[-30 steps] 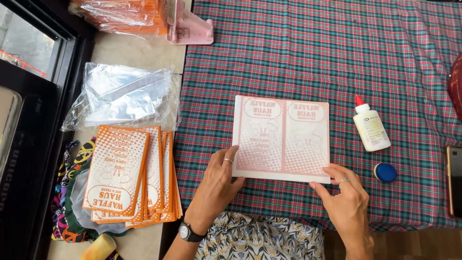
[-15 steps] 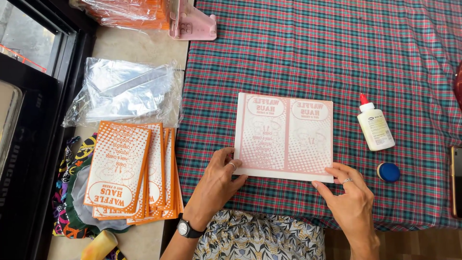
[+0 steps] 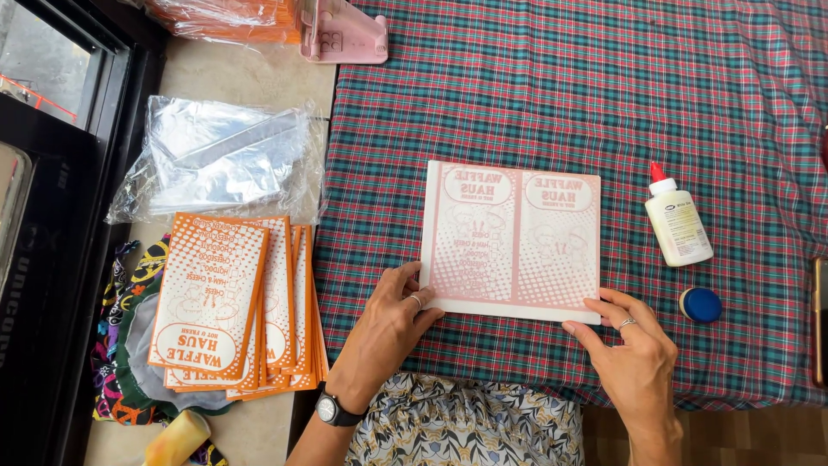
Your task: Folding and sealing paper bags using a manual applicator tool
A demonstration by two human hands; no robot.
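— Head view first: what's the biggest thing under me?

— My table (image 3: 535, 78), covered in a red-and-green plaid cloth. On it, straight ahead of my hands, lies the flat pale-orange printed sheet (image 3: 515, 240) — its long axis runs left to right, its near edge parallel to my body.

— And beside the cloth?

— Off to my left, a fanned stack of orange printed packets (image 3: 226, 302) sits on the bare surface, with a crumpled clear plastic bag (image 3: 220, 160) beyond it.

— Which hand is closer to the sheet?

— Both touch it. My left hand (image 3: 388, 332) has its fingers spread flat, pressing the near left corner; my right hand (image 3: 634, 354) pinches the near right corner with curled fingertips. Neither is closed around anything.

— Smaller bits?

— A white glue bottle with a red tip (image 3: 678, 220) lies to the right of the sheet, clear of it, and a blue cap (image 3: 699, 304) rests just beside my right hand.
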